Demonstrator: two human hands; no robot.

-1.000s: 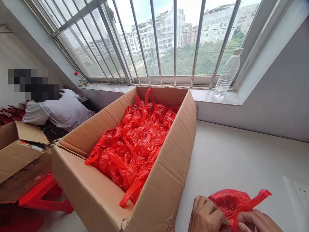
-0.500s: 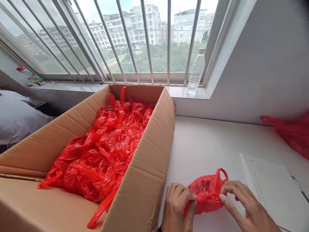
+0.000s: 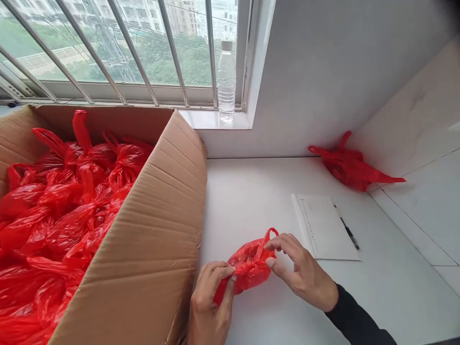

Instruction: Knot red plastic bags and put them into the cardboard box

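A small red plastic bag (image 3: 247, 266) rests on the white table (image 3: 258, 201), held between both hands. My left hand (image 3: 210, 302) pinches its lower left side. My right hand (image 3: 300, 270) grips its upper right part, just under a handle loop that sticks up. To the left stands a large cardboard box (image 3: 158, 211) filled with several knotted red plastic bags (image 3: 53, 201).
A sheet of paper (image 3: 325, 227) with a pen (image 3: 347, 227) lies right of my hands. Another red bag (image 3: 350, 167) sits in the far right corner by the wall. A clear water bottle (image 3: 227, 81) stands on the windowsill under the barred window.
The view has swung right and down, so the box sits further left and the person at the left is out of view. My hands have gathered the bag into a tighter bundle.
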